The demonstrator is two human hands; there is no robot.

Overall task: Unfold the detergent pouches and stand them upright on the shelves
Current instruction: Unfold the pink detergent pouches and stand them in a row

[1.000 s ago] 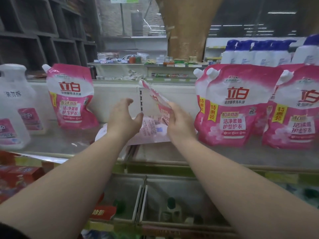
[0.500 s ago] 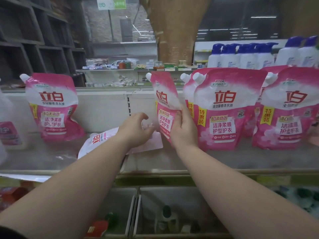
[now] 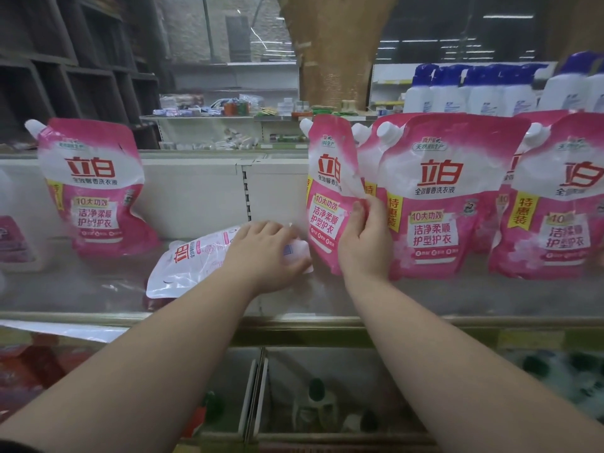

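Shop shelf (image 3: 98,295), right hand (image 3: 364,243) gripping upright pouch (image 3: 330,191) beside standing pouches (image 3: 434,197), left hand (image 3: 261,253) flat on fallen pouch (image 3: 192,266)

Flat pouch (image 3: 196,263) left of upright pouch (image 3: 330,197)

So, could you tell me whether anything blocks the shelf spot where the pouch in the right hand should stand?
Nothing visible does. The right hand holds the upright pouch beside the standing row; the flat pouch under the left hand lies just left.
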